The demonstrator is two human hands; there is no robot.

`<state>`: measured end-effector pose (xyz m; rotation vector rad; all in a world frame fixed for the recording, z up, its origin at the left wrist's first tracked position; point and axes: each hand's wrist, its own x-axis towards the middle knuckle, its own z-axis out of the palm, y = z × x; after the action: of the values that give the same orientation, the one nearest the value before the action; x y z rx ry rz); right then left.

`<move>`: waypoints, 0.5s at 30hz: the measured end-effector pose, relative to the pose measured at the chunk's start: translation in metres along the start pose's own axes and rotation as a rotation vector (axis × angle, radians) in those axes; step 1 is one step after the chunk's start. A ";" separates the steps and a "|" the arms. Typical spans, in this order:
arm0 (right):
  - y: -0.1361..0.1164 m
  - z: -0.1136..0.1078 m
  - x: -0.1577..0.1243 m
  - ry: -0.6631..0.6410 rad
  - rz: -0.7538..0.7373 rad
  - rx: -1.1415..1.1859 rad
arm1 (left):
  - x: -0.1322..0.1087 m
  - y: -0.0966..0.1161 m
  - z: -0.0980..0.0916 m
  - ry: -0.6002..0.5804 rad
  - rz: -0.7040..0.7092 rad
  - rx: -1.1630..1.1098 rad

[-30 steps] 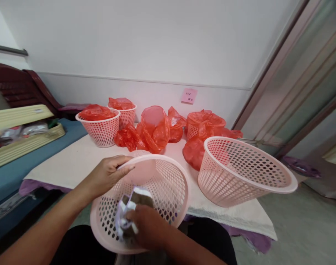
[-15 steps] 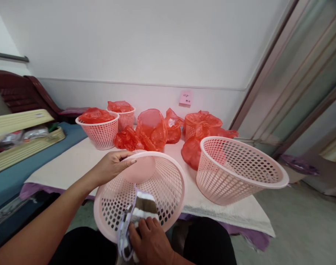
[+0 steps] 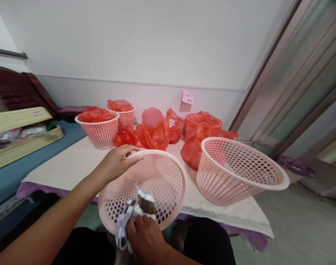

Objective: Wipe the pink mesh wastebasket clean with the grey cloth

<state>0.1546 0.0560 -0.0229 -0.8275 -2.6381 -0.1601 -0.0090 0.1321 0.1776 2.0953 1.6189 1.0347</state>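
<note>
A pink plastic basket (image 3: 170, 176) with holed walls is tilted so that its mouth faces me, its near rim above my lap. My left hand (image 3: 120, 162) grips the basket's upper left rim, thumb on the inside. In my right hand (image 3: 145, 235) a striped brown, white and grey cloth (image 3: 145, 204) with a lilac edge is bunched up. The fingers press it at the lower part of the basket's inner wall and rim. Part of the cloth hangs out over the near rim.
A second large pink basket (image 3: 239, 184) leans at the right of the towel-covered table (image 3: 65, 165). Behind stand smaller baskets with red plastic bags (image 3: 97, 115), and more crumpled red bags (image 3: 156, 132). A pink note (image 3: 187, 97) is on the wall. Cream slatted containers (image 3: 27, 143) lie left.
My right hand and the cloth have shifted slightly left along the basket's lower side, the cloth more crumpled. The basket has turned a little, and my left hand has moved slightly right and up.
</note>
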 end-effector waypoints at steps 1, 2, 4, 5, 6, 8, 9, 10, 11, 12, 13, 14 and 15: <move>0.000 -0.010 0.004 -0.025 0.027 0.061 | -0.007 -0.002 0.001 0.023 0.002 0.060; 0.001 -0.021 0.008 -0.041 0.065 0.135 | -0.015 -0.004 0.004 0.030 -0.006 0.113; 0.004 -0.043 0.017 -0.003 0.191 0.312 | -0.040 -0.008 0.015 -0.008 -0.060 0.186; 0.006 -0.052 0.022 0.040 0.248 0.392 | -0.053 -0.011 0.022 -0.024 -0.122 0.145; 0.007 -0.060 0.025 0.082 0.293 0.462 | -0.067 -0.012 0.030 -0.026 -0.187 0.066; 0.005 -0.070 0.030 0.147 0.321 0.575 | -0.091 -0.015 0.043 0.045 -0.235 -0.148; 0.003 -0.072 0.030 0.164 0.304 0.625 | -0.100 -0.016 0.046 0.101 -0.251 -0.199; 0.001 -0.072 0.030 0.167 0.270 0.674 | -0.105 -0.017 0.046 0.152 -0.249 -0.219; -0.003 -0.071 0.029 0.156 0.220 0.715 | -0.107 -0.017 0.043 0.206 -0.240 -0.211; -0.006 -0.069 0.028 0.134 0.161 0.742 | -0.107 -0.018 0.038 0.245 -0.220 -0.184; -0.008 -0.066 0.026 0.100 0.101 0.748 | -0.104 -0.019 0.031 0.274 -0.193 -0.153; -0.009 -0.062 0.023 0.055 0.047 0.724 | -0.099 -0.019 0.024 0.283 -0.159 -0.117; -0.009 -0.058 0.020 -0.003 0.006 0.665 | -0.093 -0.020 0.017 0.276 -0.124 -0.085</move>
<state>0.1522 0.0471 0.0385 -0.5934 -2.4336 0.6812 -0.0213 0.0550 0.1205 1.8359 1.7696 1.3719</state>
